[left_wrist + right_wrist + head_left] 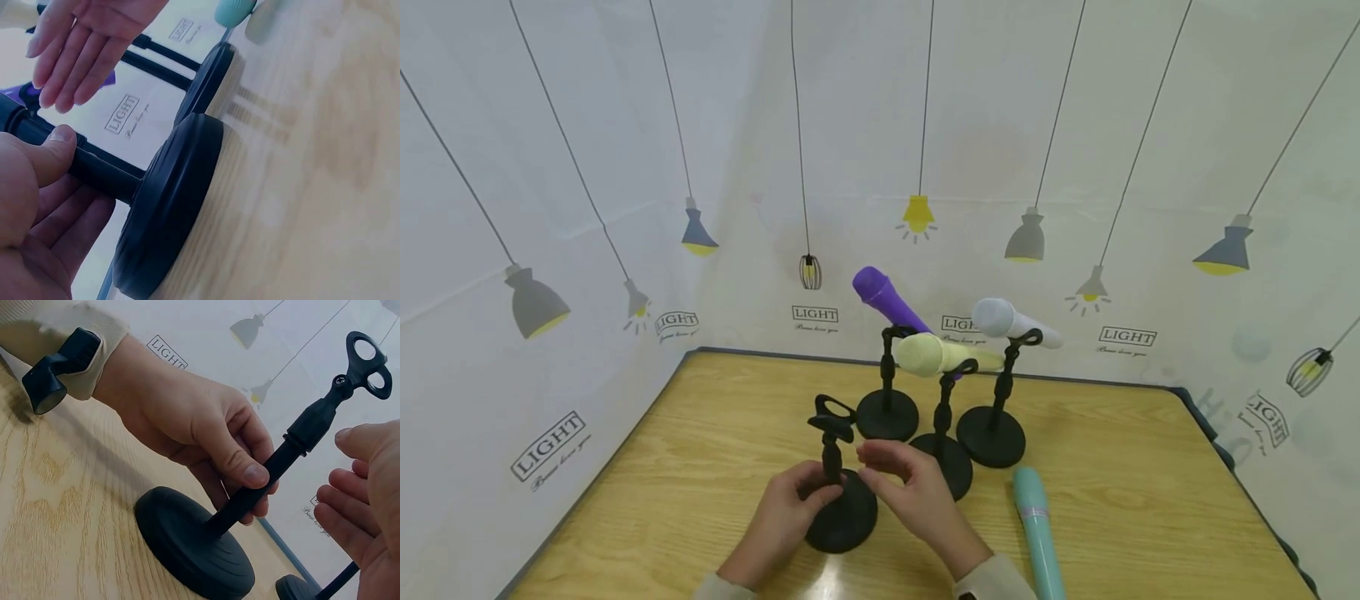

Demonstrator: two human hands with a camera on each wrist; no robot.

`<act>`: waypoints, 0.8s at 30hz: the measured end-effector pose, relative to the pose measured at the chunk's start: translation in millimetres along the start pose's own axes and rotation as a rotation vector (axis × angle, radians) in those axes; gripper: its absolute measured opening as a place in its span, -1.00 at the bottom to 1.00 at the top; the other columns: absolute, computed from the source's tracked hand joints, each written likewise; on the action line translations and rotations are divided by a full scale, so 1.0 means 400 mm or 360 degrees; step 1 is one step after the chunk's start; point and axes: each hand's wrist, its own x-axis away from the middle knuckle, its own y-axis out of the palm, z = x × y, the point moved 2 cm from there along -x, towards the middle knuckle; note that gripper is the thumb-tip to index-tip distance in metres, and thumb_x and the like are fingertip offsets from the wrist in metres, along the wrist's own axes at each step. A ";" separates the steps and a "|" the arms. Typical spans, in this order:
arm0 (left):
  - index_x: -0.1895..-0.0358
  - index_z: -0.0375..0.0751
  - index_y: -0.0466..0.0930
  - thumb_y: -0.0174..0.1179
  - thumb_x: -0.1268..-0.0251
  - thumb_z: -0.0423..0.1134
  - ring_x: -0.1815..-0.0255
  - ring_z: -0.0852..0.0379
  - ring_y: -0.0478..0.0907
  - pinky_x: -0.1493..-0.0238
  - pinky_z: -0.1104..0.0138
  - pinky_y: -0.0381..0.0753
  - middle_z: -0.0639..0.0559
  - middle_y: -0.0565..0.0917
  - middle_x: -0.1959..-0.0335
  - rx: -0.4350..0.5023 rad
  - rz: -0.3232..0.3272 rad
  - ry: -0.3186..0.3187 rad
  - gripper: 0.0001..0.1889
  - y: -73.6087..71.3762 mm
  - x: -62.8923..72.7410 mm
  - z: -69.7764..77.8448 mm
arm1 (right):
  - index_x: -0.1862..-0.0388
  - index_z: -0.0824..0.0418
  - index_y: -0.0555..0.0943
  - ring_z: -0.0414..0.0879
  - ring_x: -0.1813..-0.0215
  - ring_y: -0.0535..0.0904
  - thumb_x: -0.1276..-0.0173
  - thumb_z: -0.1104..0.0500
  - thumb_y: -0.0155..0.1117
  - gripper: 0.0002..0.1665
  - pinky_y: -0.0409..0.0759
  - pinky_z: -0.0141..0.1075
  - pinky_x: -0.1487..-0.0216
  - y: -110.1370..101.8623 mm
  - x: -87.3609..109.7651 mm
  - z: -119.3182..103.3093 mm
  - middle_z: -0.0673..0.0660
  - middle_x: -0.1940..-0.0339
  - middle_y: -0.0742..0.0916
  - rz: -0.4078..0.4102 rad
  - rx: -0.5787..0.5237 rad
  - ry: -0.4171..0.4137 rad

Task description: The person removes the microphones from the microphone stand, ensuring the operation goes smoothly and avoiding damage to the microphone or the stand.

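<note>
A black microphone stand [841,523] with a round base and an unfilled clip [367,365] stands at the table's near middle. My left hand [784,510] grips its pole, thumb on one side and fingers behind, as the left wrist view shows at the pole [103,176]. On the other side, my right hand [917,493] is held beside the stand, its fingers extended and apart from the pole in the right wrist view. Behind it, three similar stands carry a purple microphone [891,300], a pale yellow microphone [943,356] and a white microphone [1011,319].
To the right of my right hand a mint-green microphone [1037,529] lies on the wooden table [1135,492]. White sheets printed with hanging lamps [917,212] wall in the table at the back and both sides.
</note>
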 end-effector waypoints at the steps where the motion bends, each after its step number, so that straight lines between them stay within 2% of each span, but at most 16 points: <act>1: 0.03 -0.05 0.80 0.43 -0.45 -0.27 0.03 0.17 0.78 -0.04 0.31 0.77 0.07 0.87 0.10 -0.0005 0.0019 -0.0002 -0.88 -0.004 -0.002 -0.003 | -0.29 0.32 0.68 0.16 -0.23 0.78 -0.55 0.21 0.42 -0.59 0.72 -0.32 -0.26 0.003 -0.003 0.005 0.25 -0.21 0.81 -0.0006 0.0002 0.0009; 5: 0.02 -0.02 0.81 0.43 -0.45 -0.28 0.04 0.19 0.78 -0.04 0.29 0.77 0.10 0.87 0.10 -0.0028 0.0093 -0.0016 -0.86 -0.018 -0.012 -0.011 | -0.29 0.24 0.71 0.14 -0.25 0.78 -0.55 0.14 0.44 -0.60 0.72 -0.31 -0.27 0.019 -0.018 0.020 0.20 -0.21 0.83 -0.0010 0.0032 0.0067; 12: 0.01 0.01 0.82 0.43 -0.47 -0.26 0.06 0.21 0.77 -0.08 0.19 0.79 0.12 0.86 0.09 -0.0078 0.0200 -0.0047 -0.87 -0.044 -0.031 -0.024 | -0.30 0.22 0.71 0.13 -0.27 0.77 -0.58 0.10 0.41 -0.59 0.73 -0.06 -0.31 0.041 -0.039 0.036 0.18 -0.22 0.83 -0.0034 0.0052 0.0101; 24: -0.06 -0.06 0.80 0.36 -0.56 -0.18 0.00 0.13 0.76 -0.12 0.16 0.74 0.02 0.85 0.01 -0.0125 0.0340 -0.0073 -0.85 -0.106 -0.070 -0.040 | -0.34 0.21 0.69 0.08 -0.30 0.76 -0.60 0.04 0.40 -0.55 0.71 0.03 -0.34 0.099 -0.085 0.058 0.13 -0.23 0.83 -0.0120 0.0120 0.0187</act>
